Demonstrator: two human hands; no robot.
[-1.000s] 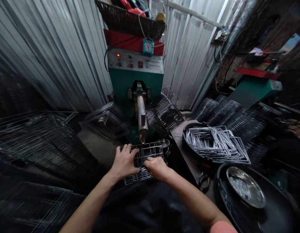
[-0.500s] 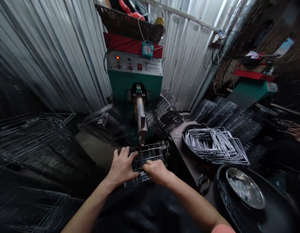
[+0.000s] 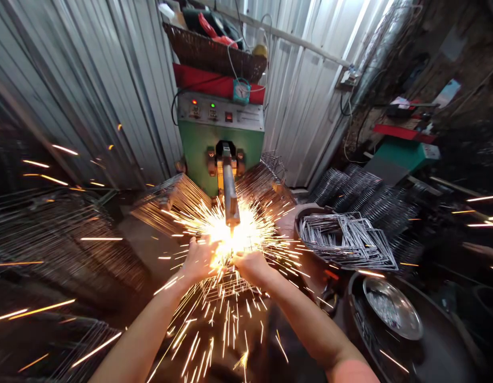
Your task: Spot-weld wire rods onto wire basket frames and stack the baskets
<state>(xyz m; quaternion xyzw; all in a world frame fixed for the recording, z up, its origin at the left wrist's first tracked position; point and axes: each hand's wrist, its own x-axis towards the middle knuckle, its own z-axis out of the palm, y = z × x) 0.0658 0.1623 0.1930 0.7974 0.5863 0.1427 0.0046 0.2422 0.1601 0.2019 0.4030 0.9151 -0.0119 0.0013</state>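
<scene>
A spot welder (image 3: 220, 159) with a green body stands before me, and its upper electrode arm (image 3: 229, 194) points down into a burst of bright sparks (image 3: 241, 234). Under the tip is a wire basket (image 3: 224, 287), a small grid of metal rods, mostly hidden by glare. My left hand (image 3: 199, 260) grips the basket's left side, its fingertips partly washed out by the light. Closed fingers of my right hand (image 3: 252, 266) hold the basket on the right, close to the electrode.
Stacked wire frames lean at the left (image 3: 174, 199). On the right, a black pan (image 3: 300, 229) holds bent wire frames (image 3: 346, 239), and a steel bowl (image 3: 410, 322) contains small metal pieces. Another green machine (image 3: 406, 157) stands farther right. Sparks fly widely.
Sparks have burst out beneath the electrode, and a green lamp on the welder has lit. My left hand's spread fingers have drawn closer to the basket; my right stays nearly in place.
</scene>
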